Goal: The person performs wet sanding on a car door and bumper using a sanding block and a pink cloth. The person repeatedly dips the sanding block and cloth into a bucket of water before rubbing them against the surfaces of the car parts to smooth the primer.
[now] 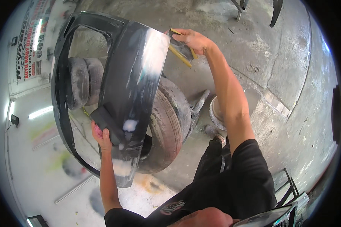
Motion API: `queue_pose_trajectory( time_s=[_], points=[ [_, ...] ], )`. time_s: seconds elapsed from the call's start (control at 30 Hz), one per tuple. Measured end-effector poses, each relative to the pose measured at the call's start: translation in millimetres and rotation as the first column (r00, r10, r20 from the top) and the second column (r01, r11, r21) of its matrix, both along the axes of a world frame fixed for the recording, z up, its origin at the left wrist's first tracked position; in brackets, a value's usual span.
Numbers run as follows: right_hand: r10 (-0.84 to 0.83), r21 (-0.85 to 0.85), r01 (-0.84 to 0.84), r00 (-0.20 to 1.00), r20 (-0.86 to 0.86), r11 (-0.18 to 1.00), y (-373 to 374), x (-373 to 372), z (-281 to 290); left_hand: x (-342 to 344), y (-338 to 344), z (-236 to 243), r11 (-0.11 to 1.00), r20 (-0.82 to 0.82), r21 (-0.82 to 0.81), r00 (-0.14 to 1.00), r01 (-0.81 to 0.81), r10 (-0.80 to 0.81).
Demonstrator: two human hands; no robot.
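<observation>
Working the surface of the car door panel (119,72) — approx. midway thru, my guess. Panel's L of ctr, apparently propped on the near tires (166,126); more tires (78,83) show thru its window opening. Most of the outer skin is dark/dull grey, so prob. prepped there. Left to even out, judging by looks: big upper white patch (155,49), smaller lower pale patch (122,167), tiny mid white spot (130,125). No fresh paint coat visible.

Containers: one pale bucket (215,113), partly behind the R forearm — contents can't be made out from this angle.

Hand-held: dark block (108,123) lies on the panel, L hand (103,140) closed around its near end, w/ a pink bit (98,131) at the palm. R hand (193,39) clamps a yellow-edged dark piece (183,49) by the panel's upper R edge; contact w/ panel unclear.
</observation>
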State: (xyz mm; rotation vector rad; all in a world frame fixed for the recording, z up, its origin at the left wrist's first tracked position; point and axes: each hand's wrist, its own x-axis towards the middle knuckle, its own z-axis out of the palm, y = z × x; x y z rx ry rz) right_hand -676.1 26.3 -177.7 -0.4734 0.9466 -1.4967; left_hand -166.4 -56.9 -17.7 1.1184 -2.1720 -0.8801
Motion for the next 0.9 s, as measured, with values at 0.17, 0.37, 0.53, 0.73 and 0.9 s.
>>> queue_pose_trajectory(
  time_s=[0.17, 0.37, 0.53, 0.73, 0.9],
  points=[
    [0.048, 0.087, -0.023, 0.954, -0.296, 0.996, -3.3, -6.0, -2.6, 0.4, 0.4, -2.2, 0.999, -0.013, -0.012, 0.999, 0.033, -0.033],
    [0.073, 0.171, 0.059, 0.737, -0.672, 0.983, -19.5, -6.5, 48.1, 6.3, 1.6, -6.1, 0.999, -0.027, 0.026, 0.999, -0.023, 0.024],
    [-0.097, 0.014, 0.143, 0.74, -0.666, 0.99, -11.6, 4.8, 27.5, 3.7, 0.8, -4.7, 0.999, -0.037, -0.038, 0.999, -0.001, 0.0],
    [-0.474, -0.297, 0.431, 0.397, -0.786, 0.852, -52.5, 57.0, 41.7, -2.2, 1.6, -1.6, 0.998, -0.03, 0.064, 0.999, 0.016, -0.014],
    [-0.699, -0.596, 0.508, 0.017, -0.715, 0.622, -35.0, 90.2, -24.1, 0.5, -2.2, -1.8, 0.999, -0.021, -0.014, 0.999, 0.047, -0.047]
  ],
)
